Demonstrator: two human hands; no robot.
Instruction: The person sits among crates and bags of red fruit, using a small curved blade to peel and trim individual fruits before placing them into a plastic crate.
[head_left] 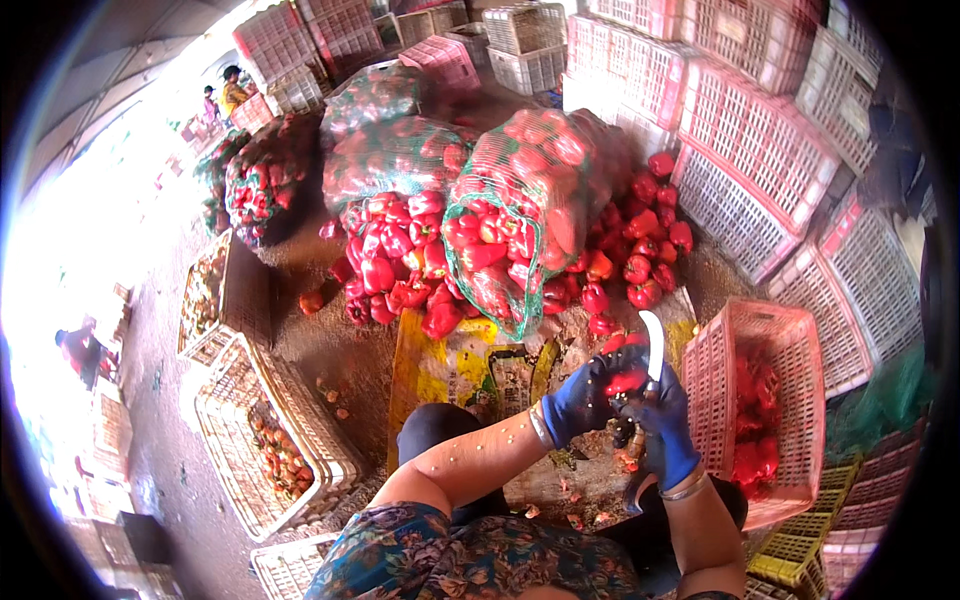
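Wearing a dark floral top (480, 560), the person has both forearms stretched forward, pale seeds stuck to the left one. The left hand (578, 405), in a blue and black glove, has its fingers curled around a red pepper (627, 382), which sits between the two hands. The right hand (665, 425), gloved alike, is wrapped around a knife (656, 350) whose pale, curved blade points away from the body, just beside the pepper; whether its fingers also touch the pepper, I cannot tell. To the right stands a pink crate (710, 385) with red pepper pieces (755, 460) inside; to the left, a tilted whitish crate (300, 405) holds cut scraps (278, 455). Beyond the hands, a stained yellow sheet (420, 350) covers part of the floor. Next comes a heap of whole peppers (378, 272), lying around an open green mesh bag (530, 190). Behind it rest more filled bags (390, 155), then tall stacks of slotted crates (750, 150). Farther off, at the upper left, is someone in yellow (236, 97).
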